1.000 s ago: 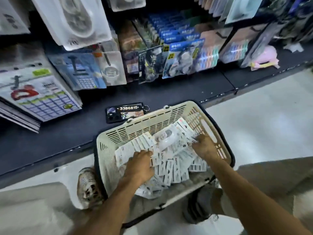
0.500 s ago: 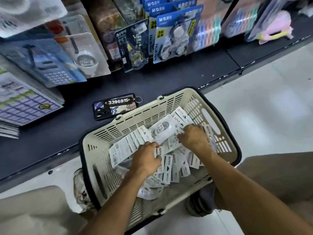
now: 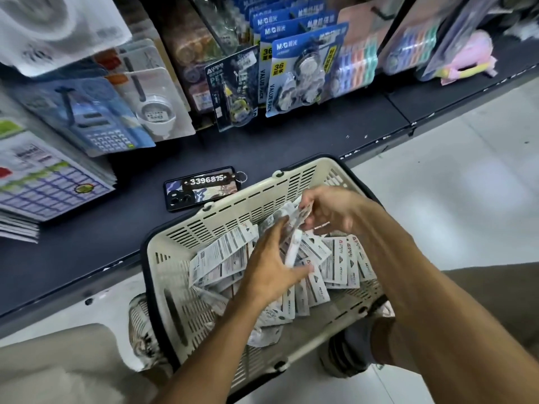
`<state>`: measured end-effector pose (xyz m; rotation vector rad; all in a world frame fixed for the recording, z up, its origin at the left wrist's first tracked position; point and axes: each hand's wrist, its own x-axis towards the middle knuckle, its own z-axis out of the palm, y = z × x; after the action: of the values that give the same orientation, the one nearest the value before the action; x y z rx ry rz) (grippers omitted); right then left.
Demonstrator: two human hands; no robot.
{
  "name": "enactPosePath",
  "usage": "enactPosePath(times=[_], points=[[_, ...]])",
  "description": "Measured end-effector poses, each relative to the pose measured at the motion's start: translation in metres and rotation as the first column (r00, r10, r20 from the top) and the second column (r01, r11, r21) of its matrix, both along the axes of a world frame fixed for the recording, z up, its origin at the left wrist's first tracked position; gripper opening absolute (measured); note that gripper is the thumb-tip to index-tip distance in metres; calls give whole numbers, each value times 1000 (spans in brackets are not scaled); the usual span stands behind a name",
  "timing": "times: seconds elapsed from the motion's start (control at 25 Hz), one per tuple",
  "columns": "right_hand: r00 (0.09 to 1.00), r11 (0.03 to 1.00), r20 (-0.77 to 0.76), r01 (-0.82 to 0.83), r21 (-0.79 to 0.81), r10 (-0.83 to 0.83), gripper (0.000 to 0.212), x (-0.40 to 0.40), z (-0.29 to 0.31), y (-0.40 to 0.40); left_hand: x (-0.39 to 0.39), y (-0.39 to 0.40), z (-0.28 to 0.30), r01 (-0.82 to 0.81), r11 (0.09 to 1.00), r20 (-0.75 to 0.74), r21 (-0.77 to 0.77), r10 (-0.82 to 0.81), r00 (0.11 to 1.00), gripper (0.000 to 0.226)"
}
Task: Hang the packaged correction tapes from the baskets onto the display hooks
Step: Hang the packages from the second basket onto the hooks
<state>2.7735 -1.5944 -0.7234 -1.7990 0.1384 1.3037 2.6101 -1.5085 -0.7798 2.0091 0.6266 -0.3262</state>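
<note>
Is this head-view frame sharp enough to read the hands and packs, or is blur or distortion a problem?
Head view: right hand and the packs it holds are motion-blurred; left hand sharper; phone digits crisp; upper-left hanging goods soft; wide-angle bending at the edges.

A black tag (image 3: 207,180) lying on the phone (image 3: 201,189) reads "3396875". Behind the phone, the blue hanging pack (image 3: 303,68) says "M&G", "36" and "VALUE PACK"; the dark card (image 3: 230,86) beside it reads "PET"
</note>
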Motion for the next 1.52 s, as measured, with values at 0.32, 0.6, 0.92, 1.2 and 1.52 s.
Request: enactPosePath(times=[0.32,0.6,0.92,1.2,1.52], points=[[951,949,200,179,261,-234,31,-30,-14,-4,16,44,13,-508,631,-16,-586,618,786,34],[1000,972,7,-14,233,13,36,-51,-36,2,0,65,9,-583,535,-161,-612,637,754,48],[933,984,328,-102,-148,146,10,-80,-90,-21,-8,89,16,-680,598,78,-425,772,631,31],[975,1000,220,17,2,-17,44,-100,-92,33,-31,98,40,-565,791,483,234,410,774,37],[965,963,69,259,-79,-254,58,-116,-109,79,-56,108,34,-582,789,434,198,462,773,43]])
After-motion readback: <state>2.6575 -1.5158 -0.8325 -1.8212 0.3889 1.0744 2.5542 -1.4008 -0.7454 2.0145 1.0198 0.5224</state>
